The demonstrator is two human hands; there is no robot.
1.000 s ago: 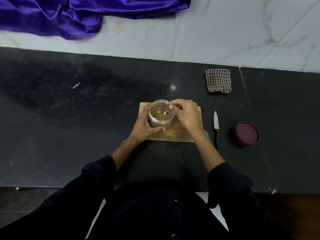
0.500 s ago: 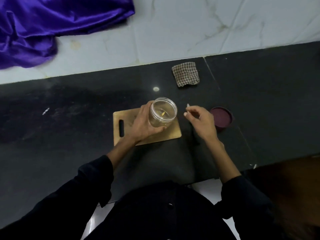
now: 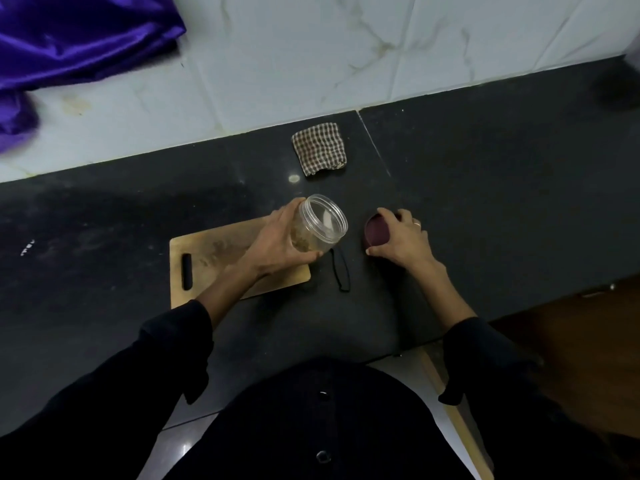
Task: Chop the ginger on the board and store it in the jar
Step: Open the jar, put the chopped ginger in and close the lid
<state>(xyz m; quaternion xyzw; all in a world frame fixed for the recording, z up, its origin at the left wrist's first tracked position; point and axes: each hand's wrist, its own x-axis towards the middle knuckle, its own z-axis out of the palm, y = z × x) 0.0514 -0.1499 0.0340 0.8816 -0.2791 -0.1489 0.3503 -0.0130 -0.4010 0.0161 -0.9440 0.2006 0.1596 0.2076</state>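
With chopped ginger (image 3: 302,241) already inside the clear plastic jar (image 3: 320,223), which the left hand (image 3: 277,244) grips tilted above the wooden chopping board (image 3: 214,251), right hand (image 3: 403,237) fingers curl round the maroon round lid (image 3: 375,231) on the black table (image 3: 485,202); capping likely remains.

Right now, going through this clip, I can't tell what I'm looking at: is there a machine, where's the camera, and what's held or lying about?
There is no machine here. A person wears one camera on the head, looking down at their own two hands over a dark counter. The left hand holds a clear jar, open and tilted, with chopped ginger inside. The right hand grips a maroon lid on the counter. A wooden chopping board lies under the left hand, with a knife's black handle beside it. Farther back lies a folded checked cloth, and purple fabric on the white tiles.
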